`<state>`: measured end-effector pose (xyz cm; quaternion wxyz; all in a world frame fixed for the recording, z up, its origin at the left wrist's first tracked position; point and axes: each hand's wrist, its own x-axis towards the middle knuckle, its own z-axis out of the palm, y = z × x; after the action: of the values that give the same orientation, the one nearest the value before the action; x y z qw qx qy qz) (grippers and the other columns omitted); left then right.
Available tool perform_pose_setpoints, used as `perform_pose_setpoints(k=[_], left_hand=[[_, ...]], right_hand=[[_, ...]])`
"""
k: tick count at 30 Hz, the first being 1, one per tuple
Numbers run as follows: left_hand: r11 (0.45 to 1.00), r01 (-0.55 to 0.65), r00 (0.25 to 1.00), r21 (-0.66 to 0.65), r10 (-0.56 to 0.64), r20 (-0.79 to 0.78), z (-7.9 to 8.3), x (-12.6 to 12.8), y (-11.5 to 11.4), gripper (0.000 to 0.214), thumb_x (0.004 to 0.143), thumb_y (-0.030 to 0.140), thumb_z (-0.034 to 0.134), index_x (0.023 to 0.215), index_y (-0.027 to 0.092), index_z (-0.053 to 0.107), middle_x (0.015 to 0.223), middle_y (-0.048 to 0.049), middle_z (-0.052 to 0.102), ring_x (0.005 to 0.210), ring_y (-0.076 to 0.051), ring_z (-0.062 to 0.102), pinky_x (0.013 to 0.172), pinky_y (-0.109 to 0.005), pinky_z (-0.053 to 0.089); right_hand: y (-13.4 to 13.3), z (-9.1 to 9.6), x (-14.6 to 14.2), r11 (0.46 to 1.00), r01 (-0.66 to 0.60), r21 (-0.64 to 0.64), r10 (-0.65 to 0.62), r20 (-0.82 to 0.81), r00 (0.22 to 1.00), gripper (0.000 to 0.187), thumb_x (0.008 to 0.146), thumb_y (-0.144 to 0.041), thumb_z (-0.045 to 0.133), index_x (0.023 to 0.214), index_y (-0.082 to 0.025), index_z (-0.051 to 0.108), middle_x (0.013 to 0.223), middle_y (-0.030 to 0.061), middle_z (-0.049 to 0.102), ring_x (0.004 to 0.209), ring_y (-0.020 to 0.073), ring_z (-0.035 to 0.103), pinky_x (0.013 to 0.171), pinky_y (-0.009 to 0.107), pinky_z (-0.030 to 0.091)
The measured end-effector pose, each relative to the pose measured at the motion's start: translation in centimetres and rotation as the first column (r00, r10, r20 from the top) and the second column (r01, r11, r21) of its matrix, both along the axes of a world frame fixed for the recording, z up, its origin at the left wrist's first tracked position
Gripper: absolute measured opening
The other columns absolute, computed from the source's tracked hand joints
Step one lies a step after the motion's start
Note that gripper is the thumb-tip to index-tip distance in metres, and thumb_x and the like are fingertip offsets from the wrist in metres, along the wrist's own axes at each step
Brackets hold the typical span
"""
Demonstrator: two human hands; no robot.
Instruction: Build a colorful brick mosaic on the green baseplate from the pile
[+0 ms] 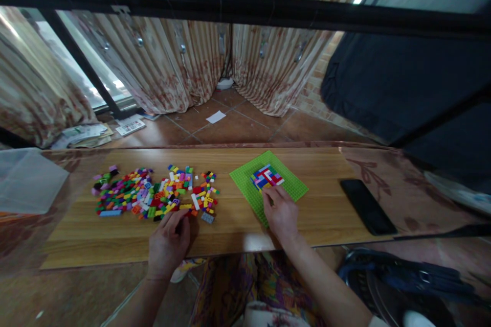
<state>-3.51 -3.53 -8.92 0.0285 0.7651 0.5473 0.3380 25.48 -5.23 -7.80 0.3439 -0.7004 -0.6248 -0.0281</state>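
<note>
A green baseplate (291, 186) lies on the wooden table (322, 214), with a small flat block of coloured bricks (266, 176) built on it. My right hand (281, 212) rests on the plate's near edge, its fingertips pinched together at the block's near side; what they hold is hidden. To the left spreads a pile of several loose coloured bricks (153, 194). My left hand (169, 242) lies at the pile's near edge with fingers curled, fingertips touching the nearest bricks.
A black phone (367, 206) lies flat at the right of the table. A clear plastic lid or bag (26, 179) sits at the far left. Beyond the table are a tiled floor, curtains and scattered papers (88, 135). A black bar crosses the top of the view.
</note>
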Motion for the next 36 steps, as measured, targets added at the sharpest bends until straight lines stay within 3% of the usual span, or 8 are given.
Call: perform_pose_setpoints(k=[5,10,18,20,26,36], left_hand=[[1.0,-0.003,1.0,-0.013,0.003,0.01,0.0,0.0,0.0,0.019,0.089,0.026,0.049,0.1,0.02,0.064,0.093,-0.006,0.07,0.086,-0.019,0.067,0.076,-0.028,0.053],[1.0,0.005,1.0,-0.001,-0.005,-0.002,-0.1,-0.1,0.1,0.019,0.089,0.026,0.048,0.099,0.02,0.063,0.093,-0.0067,0.07,0.086,-0.019,0.067,0.077,-0.03,0.054],[1.0,-0.029,1.0,-0.011,0.028,-0.007,0.1,0.1,0.1,0.021,0.087,0.028,0.047,0.096,0.021,0.064,0.091,-0.0067,0.071,0.085,-0.02,0.067,0.075,-0.03,0.054],[0.999,-0.032,1.0,-0.019,0.032,0.001,0.2,0.1,0.1,0.021,0.087,0.028,0.047,0.095,0.021,0.065,0.09,-0.0062,0.071,0.084,-0.02,0.067,0.074,-0.03,0.053],[0.997,-0.042,0.999,-0.066,0.043,0.019,0.2,0.2,-0.1,0.02,0.087,0.026,0.047,0.095,0.021,0.064,0.089,-0.0057,0.069,0.083,-0.019,0.066,0.074,-0.03,0.052],[0.99,-0.04,0.998,-0.137,0.045,0.034,0.1,0.5,-0.4,0.018,0.089,0.019,0.047,0.097,0.02,0.063,0.089,-0.0052,0.067,0.084,-0.018,0.064,0.078,-0.029,0.051]], right_hand=[[0.0,-0.2,0.0,1.0,0.01,-0.024,-0.007,0.125,0.992,0.028,0.095,-0.021,0.043,0.089,-0.021,0.07,0.084,0.0069,0.068,0.075,0.0164,0.06,0.069,0.026,0.042],[0.0,0.0,0.2,0.998,0.013,-0.067,-0.004,0.133,0.991,0.028,0.096,-0.023,0.043,0.088,-0.021,0.07,0.082,0.0062,0.068,0.072,0.0165,0.061,0.065,0.026,0.041],[-2.4,0.1,0.5,0.999,-0.032,-0.038,0.03,-0.056,0.998,0.033,0.095,-0.024,0.041,0.117,-0.022,0.066,0.094,0.0078,0.07,0.082,0.0186,0.065,0.072,0.029,0.049],[-3.6,-0.2,-0.2,0.998,-0.05,-0.035,0.045,-0.127,0.991,0.032,0.094,-0.024,0.041,0.113,-0.022,0.067,0.094,0.0074,0.07,0.083,0.0188,0.065,0.075,0.03,0.05],[-6.2,-0.3,-3.0,0.958,-0.265,-0.112,0.229,-0.256,0.939,0.027,0.093,-0.021,0.044,0.102,-0.024,0.069,0.091,0.0048,0.071,0.084,0.0183,0.066,0.078,0.03,0.051],[-4.3,0.0,-5.6,0.92,-0.371,-0.129,0.32,-0.299,0.899,0.024,0.093,-0.024,0.045,0.099,-0.023,0.069,0.092,0.0052,0.071,0.087,0.0194,0.066,0.082,0.032,0.049]])
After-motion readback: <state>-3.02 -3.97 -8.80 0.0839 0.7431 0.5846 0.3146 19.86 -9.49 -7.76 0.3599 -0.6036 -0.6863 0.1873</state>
